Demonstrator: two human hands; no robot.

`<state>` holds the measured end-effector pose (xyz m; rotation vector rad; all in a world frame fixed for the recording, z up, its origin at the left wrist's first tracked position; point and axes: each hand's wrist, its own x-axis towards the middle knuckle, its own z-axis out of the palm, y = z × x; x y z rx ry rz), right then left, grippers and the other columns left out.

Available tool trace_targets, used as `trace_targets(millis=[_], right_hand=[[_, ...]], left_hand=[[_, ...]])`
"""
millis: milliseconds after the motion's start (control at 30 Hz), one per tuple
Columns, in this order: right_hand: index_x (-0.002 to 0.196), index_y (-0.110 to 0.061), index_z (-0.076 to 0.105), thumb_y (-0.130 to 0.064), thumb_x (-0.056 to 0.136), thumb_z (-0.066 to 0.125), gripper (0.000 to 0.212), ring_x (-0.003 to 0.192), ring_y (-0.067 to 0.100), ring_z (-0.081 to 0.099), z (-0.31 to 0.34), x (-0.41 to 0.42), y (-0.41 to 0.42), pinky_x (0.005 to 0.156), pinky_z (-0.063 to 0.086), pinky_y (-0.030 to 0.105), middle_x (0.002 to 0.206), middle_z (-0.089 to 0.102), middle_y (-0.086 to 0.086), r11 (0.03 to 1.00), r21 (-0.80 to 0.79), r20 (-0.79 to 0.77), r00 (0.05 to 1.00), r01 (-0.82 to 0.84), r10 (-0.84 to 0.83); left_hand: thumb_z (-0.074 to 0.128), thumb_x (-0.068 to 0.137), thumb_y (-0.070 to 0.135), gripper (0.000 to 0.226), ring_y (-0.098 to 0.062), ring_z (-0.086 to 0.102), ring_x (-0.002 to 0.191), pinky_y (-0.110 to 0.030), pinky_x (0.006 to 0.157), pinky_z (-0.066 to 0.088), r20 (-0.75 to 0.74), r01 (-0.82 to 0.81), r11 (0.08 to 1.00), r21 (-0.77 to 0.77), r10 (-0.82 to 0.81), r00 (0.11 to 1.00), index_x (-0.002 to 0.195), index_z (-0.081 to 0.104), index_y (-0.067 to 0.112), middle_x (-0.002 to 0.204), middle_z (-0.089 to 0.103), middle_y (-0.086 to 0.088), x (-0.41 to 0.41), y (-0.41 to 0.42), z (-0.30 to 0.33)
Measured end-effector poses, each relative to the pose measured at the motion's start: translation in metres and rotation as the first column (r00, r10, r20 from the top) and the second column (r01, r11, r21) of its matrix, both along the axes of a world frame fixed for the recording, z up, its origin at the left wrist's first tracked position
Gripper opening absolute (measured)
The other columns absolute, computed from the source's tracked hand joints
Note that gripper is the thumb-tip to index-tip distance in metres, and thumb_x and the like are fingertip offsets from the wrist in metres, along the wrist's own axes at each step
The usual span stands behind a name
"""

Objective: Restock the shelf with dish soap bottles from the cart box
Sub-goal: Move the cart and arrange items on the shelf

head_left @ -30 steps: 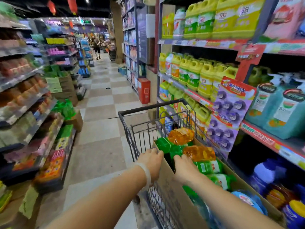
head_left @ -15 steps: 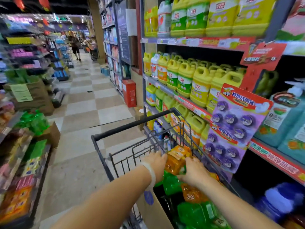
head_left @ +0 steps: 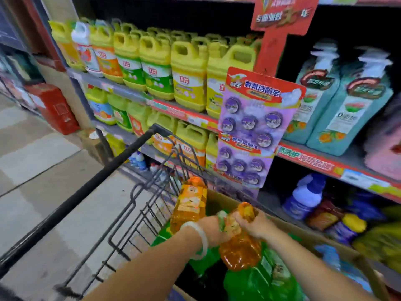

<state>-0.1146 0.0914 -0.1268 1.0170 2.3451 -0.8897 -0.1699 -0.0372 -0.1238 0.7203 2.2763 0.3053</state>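
A: Head camera showed both hands over the brown cardboard box (head_left: 219, 199) that sat in the black wire shopping cart (head_left: 121, 216). The left hand (head_left: 213, 230), with a pale bangle (head_left: 198, 237) on its wrist, was closed round the lower part of an orange, clear plastic dish soap bottle (head_left: 191, 203), which stood upright above the box's near corner.

B: And the right hand (head_left: 252, 222)?

A: It was wrapped round the neck of a second orange plastic bottle (head_left: 240, 250), whose body hung down over the green soap bottles (head_left: 260, 279) packed in the box. Gripping by the neck probably let it be drawn straight up out of the tight packing.

B: So one bottle in each hand, neither on the shelf yet.

A: Right. Both were clear of the box and close together; the blur hid whether they touched. Taking two at once would have halved the trips.

B: Where would they have gone?

A: Hard to judge. The grey metal shelf (head_left: 134, 96) beyond the cart carried yellow handled jugs (head_left: 188, 68) in full rows, and a purple card of hanging fresheners (head_left: 256, 118) blocked part of the front. The cart stood just beside the shelving, so the reach looked short.
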Motion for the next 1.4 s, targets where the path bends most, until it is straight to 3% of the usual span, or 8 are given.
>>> trace_targets(millis=[167,567,733,867,967,1067,1200,1400], right_hand=[[0.13,-0.004,0.049,-0.054,0.08,0.063,0.072,0.118,0.028,0.056,-0.006,-0.009,0.006,0.099,0.046,0.037,0.133,0.054,0.013,0.982,-0.088,0.086,0.984,0.166,-0.159],[0.127,-0.012,0.037,-0.022,0.064,0.085,0.08,0.111,0.036,0.056,-0.018,-0.009,0.013,0.091,0.049,0.054,0.128,0.053,0.016,0.803,-0.301,0.075,0.852,0.514,-0.518],[0.094,-0.007,0.054,-0.011,0.071,0.08,0.035,0.073,0.02,0.061,-0.009,0.03,0.008,0.056,0.048,0.031,0.089,0.063,0.008,0.649,-0.547,-0.026,0.765,0.528,-0.644],[0.117,-0.014,0.044,-0.014,0.068,0.082,0.062,0.086,0.018,0.064,-0.004,0.067,0.006,0.067,0.052,0.034,0.099,0.063,0.003,0.619,-0.66,-0.174,0.715,0.426,-0.677],[0.117,-0.018,0.041,-0.013,0.068,0.082,0.064,0.085,0.012,0.062,0.008,0.101,0.01,0.065,0.053,0.027,0.097,0.061,-0.002,0.692,-0.62,-0.327,0.68,0.37,-0.656],[0.122,-0.01,0.048,-0.023,0.05,0.089,0.084,0.1,0.021,0.065,0.027,0.145,0.023,0.089,0.054,0.043,0.109,0.066,0.005,0.748,-0.575,-0.451,0.635,0.331,-0.627],[0.129,-0.014,0.045,-0.006,0.054,0.086,0.086,0.088,0.014,0.063,0.06,0.224,0.045,0.075,0.053,0.034,0.103,0.063,-0.001,0.762,-0.564,-0.534,0.564,0.317,-0.63],[0.131,-0.008,0.041,0.012,0.069,0.074,0.074,0.076,-0.001,0.056,0.1,0.383,0.08,0.055,0.049,0.008,0.093,0.057,-0.012,0.773,-0.502,-0.656,0.411,0.389,-0.633]], left_hand=[[0.045,0.092,0.05,0.052,-0.025,0.057,0.11,-0.035,0.092,0.044,0.17,-0.037,0.996,0.087,0.022,0.985,0.129,0.048,0.014,0.119,0.06,-0.007,-0.011,0.005,-0.033],[0.06,0.081,0.056,0.063,-0.019,0.056,0.109,-0.032,0.096,0.047,0.377,-0.116,0.982,0.149,0.052,0.925,0.13,0.051,0.016,0.124,0.058,-0.002,-0.027,0.009,-0.042],[0.073,0.076,0.042,0.068,-0.014,0.055,0.108,-0.027,0.094,0.045,0.578,-0.185,0.967,0.175,0.052,0.815,0.134,0.047,0.019,0.129,0.058,0.003,-0.026,0.009,-0.024],[0.075,0.077,0.018,0.038,-0.018,0.066,0.099,-0.038,0.089,0.053,0.776,-0.334,0.927,0.169,0.084,0.625,0.112,0.061,0.021,0.106,0.072,0.0,-0.01,0.012,-0.012],[0.08,0.069,0.007,0.045,-0.017,0.069,0.095,-0.035,0.082,0.056,0.733,-0.283,0.917,0.281,-0.015,0.68,0.111,0.065,0.018,0.103,0.074,-0.002,0.018,0.025,0.002],[0.078,0.067,-0.005,0.038,-0.005,0.071,0.072,-0.023,0.065,0.057,0.619,-0.207,0.877,0.435,-0.124,0.775,0.095,0.067,0.019,0.078,0.075,0.007,0.059,0.047,0.021],[0.079,0.058,-0.017,0.054,0.005,0.067,0.068,-0.016,0.07,0.056,0.438,-0.074,0.799,0.596,-0.247,0.864,0.09,0.06,0.021,0.07,0.072,0.017,0.13,0.085,0.051],[0.097,0.02,0.026,0.107,-0.018,0.068,0.099,-0.042,0.091,0.054,0.293,0.126,0.724,0.678,-0.424,0.857,0.117,0.054,0.009,0.108,0.071,-0.003,0.266,0.156,0.083]])
